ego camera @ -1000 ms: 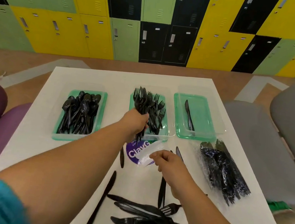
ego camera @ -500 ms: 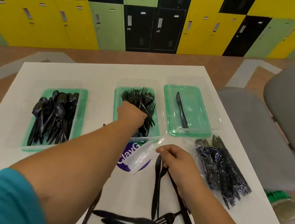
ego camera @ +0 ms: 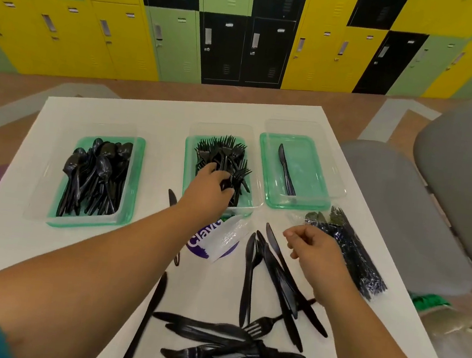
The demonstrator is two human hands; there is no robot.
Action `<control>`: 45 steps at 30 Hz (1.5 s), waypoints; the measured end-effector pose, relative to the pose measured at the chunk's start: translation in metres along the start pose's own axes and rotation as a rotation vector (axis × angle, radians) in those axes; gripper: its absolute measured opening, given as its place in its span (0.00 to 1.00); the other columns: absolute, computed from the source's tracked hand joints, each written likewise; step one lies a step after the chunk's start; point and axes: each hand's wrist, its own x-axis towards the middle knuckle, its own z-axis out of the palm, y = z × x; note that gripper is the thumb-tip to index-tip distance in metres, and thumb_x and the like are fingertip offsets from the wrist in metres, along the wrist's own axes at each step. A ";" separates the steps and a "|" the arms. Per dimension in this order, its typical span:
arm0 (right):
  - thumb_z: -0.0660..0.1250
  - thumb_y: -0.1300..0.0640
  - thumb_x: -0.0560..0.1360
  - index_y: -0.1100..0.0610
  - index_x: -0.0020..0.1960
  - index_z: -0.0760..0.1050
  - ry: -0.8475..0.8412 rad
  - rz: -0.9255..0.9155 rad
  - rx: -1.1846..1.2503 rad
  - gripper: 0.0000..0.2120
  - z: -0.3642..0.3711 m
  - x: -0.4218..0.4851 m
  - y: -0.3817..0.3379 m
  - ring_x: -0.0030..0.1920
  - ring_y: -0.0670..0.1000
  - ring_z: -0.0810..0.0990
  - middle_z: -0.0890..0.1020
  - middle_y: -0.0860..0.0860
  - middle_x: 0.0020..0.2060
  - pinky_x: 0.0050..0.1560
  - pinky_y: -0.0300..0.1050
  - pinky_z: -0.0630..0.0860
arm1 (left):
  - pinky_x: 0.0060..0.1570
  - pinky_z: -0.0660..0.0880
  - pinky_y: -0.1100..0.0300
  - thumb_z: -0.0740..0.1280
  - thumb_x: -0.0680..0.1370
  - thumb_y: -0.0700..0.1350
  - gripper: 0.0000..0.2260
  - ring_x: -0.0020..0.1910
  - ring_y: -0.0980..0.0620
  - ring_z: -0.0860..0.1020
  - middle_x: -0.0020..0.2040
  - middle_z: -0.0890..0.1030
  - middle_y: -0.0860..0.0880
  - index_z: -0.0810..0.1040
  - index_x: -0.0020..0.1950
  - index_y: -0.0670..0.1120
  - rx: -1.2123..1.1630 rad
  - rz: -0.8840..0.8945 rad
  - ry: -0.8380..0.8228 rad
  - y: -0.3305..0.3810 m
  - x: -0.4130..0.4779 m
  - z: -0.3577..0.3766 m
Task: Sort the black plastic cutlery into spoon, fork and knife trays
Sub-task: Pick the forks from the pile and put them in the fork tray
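Black plastic forks (ego camera: 221,159) heaped, tines outward

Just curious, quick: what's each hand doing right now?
Left hand: curled on the forks in the middle tray.
Right hand: loosely curled, holding nothing.

Just below centre of the frame I can read white letters "Clav", the rest cut off, on a purple round sticker (ego camera: 201,241) lying on the table, partly under a clear plastic wrapper (ego camera: 229,236).
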 end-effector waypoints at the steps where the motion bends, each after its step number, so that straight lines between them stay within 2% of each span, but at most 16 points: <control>1: 0.66 0.57 0.76 0.53 0.44 0.79 0.001 -0.009 -0.069 0.04 -0.004 -0.002 0.003 0.37 0.47 0.77 0.79 0.48 0.36 0.40 0.40 0.73 | 0.66 0.60 0.62 0.61 0.80 0.46 0.19 0.71 0.49 0.65 0.77 0.58 0.47 0.69 0.71 0.47 -0.028 0.045 0.030 0.002 -0.009 -0.002; 4: 0.66 0.59 0.75 0.51 0.42 0.79 -0.016 -0.033 -0.288 0.06 -0.013 -0.007 0.013 0.41 0.49 0.78 0.80 0.48 0.38 0.45 0.42 0.77 | 0.60 0.57 0.70 0.63 0.80 0.44 0.14 0.68 0.53 0.68 0.72 0.66 0.51 0.76 0.65 0.48 -0.106 0.150 0.088 0.003 -0.042 -0.002; 7: 0.66 0.63 0.73 0.45 0.41 0.77 -0.227 -0.089 -0.558 0.13 -0.016 -0.021 0.016 0.40 0.45 0.77 0.79 0.45 0.44 0.42 0.37 0.73 | 0.62 0.62 0.67 0.64 0.79 0.43 0.10 0.64 0.55 0.71 0.66 0.71 0.53 0.78 0.60 0.50 -0.151 0.199 0.088 -0.003 -0.074 0.003; 10: 0.66 0.65 0.71 0.44 0.49 0.78 -0.463 -0.225 -0.876 0.16 -0.010 -0.042 0.023 0.51 0.47 0.76 0.73 0.45 0.52 0.51 0.42 0.74 | 0.59 0.68 0.64 0.65 0.78 0.43 0.08 0.57 0.56 0.73 0.58 0.74 0.56 0.78 0.54 0.55 -0.267 0.088 0.027 -0.009 -0.104 0.013; 14: 0.68 0.59 0.73 0.46 0.58 0.74 -0.496 -0.357 -0.956 0.16 0.006 -0.059 0.044 0.57 0.50 0.73 0.69 0.47 0.57 0.50 0.39 0.69 | 0.55 0.68 0.65 0.65 0.78 0.44 0.08 0.54 0.58 0.75 0.52 0.78 0.57 0.78 0.49 0.58 -0.357 -0.077 -0.050 -0.011 -0.129 0.028; 17: 0.69 0.55 0.74 0.47 0.57 0.74 -0.485 -0.376 -0.911 0.13 0.009 -0.064 0.050 0.55 0.50 0.74 0.70 0.46 0.53 0.52 0.40 0.72 | 0.55 0.67 0.66 0.65 0.79 0.44 0.07 0.51 0.64 0.75 0.51 0.79 0.59 0.79 0.52 0.55 -0.378 -0.101 -0.150 -0.005 -0.145 0.034; 21: 0.71 0.53 0.71 0.46 0.56 0.75 -0.518 -0.328 -0.737 0.14 0.004 -0.064 0.037 0.48 0.46 0.76 0.72 0.43 0.47 0.51 0.42 0.75 | 0.55 0.71 0.66 0.67 0.77 0.41 0.11 0.54 0.60 0.77 0.52 0.81 0.58 0.77 0.56 0.55 -0.415 -0.113 -0.233 0.000 -0.156 0.036; 24: 0.73 0.55 0.70 0.48 0.52 0.77 -0.521 -0.256 -0.447 0.12 0.001 -0.066 0.016 0.35 0.41 0.72 0.76 0.43 0.41 0.36 0.31 0.72 | 0.58 0.72 0.64 0.70 0.74 0.39 0.18 0.57 0.56 0.78 0.54 0.82 0.54 0.74 0.62 0.52 -0.657 -0.138 -0.392 0.000 -0.161 0.032; 27: 0.73 0.59 0.70 0.48 0.50 0.77 -0.561 -0.217 -0.155 0.11 0.005 -0.067 -0.002 0.35 0.43 0.72 0.78 0.43 0.38 0.39 0.38 0.73 | 0.66 0.70 0.52 0.73 0.70 0.46 0.24 0.61 0.53 0.78 0.59 0.81 0.51 0.72 0.65 0.52 -0.947 -0.157 -0.533 -0.001 -0.163 0.030; 29: 0.72 0.61 0.71 0.52 0.51 0.78 -0.563 -0.169 0.013 0.11 0.010 -0.066 -0.009 0.38 0.43 0.76 0.79 0.45 0.39 0.41 0.37 0.75 | 0.68 0.67 0.51 0.73 0.70 0.51 0.26 0.64 0.54 0.76 0.63 0.79 0.52 0.71 0.67 0.53 -1.009 -0.158 -0.585 0.000 -0.165 0.028; 32: 0.71 0.63 0.73 0.56 0.53 0.78 -0.557 -0.114 0.145 0.10 0.016 -0.063 -0.016 0.38 0.43 0.79 0.81 0.47 0.40 0.38 0.33 0.74 | 0.63 0.71 0.55 0.69 0.75 0.49 0.18 0.60 0.56 0.78 0.59 0.81 0.54 0.72 0.65 0.54 -0.879 -0.123 -0.548 -0.001 -0.169 0.026; 34: 0.69 0.65 0.73 0.56 0.53 0.77 -0.586 -0.069 0.206 0.10 0.020 -0.058 -0.015 0.36 0.44 0.78 0.81 0.49 0.41 0.35 0.34 0.71 | 0.58 0.76 0.56 0.62 0.80 0.44 0.09 0.51 0.54 0.81 0.48 0.82 0.50 0.76 0.59 0.51 -0.778 -0.177 -0.416 -0.004 -0.172 0.026; 35: 0.68 0.66 0.74 0.55 0.52 0.76 -0.582 -0.034 0.209 0.10 0.023 -0.054 -0.012 0.36 0.46 0.78 0.81 0.51 0.41 0.35 0.36 0.71 | 0.55 0.77 0.57 0.59 0.81 0.41 0.09 0.45 0.53 0.80 0.42 0.80 0.49 0.78 0.56 0.49 -0.777 -0.223 -0.351 -0.006 -0.173 0.026; 37: 0.69 0.60 0.74 0.54 0.49 0.75 -0.439 -0.009 -0.016 0.06 0.031 -0.045 -0.006 0.37 0.48 0.76 0.78 0.51 0.41 0.36 0.41 0.71 | 0.45 0.77 0.60 0.56 0.82 0.39 0.12 0.37 0.53 0.75 0.36 0.75 0.48 0.79 0.54 0.45 -0.831 -0.317 -0.262 -0.010 -0.175 0.026; 40: 0.69 0.44 0.72 0.54 0.44 0.71 -0.194 -0.056 -0.657 0.15 0.043 -0.035 0.011 0.39 0.50 0.74 0.74 0.48 0.35 0.34 0.42 0.67 | 0.36 0.73 0.62 0.55 0.82 0.38 0.12 0.33 0.52 0.71 0.34 0.73 0.47 0.79 0.54 0.43 -0.925 -0.426 -0.170 -0.016 -0.176 0.023; 45: 0.66 0.45 0.76 0.56 0.32 0.67 -0.206 -0.010 -0.775 0.20 0.056 -0.035 0.033 0.34 0.50 0.73 0.71 0.48 0.29 0.28 0.39 0.63 | 0.32 0.68 0.62 0.54 0.83 0.40 0.13 0.32 0.54 0.69 0.34 0.71 0.48 0.78 0.55 0.43 -0.942 -0.492 -0.118 -0.023 -0.174 0.020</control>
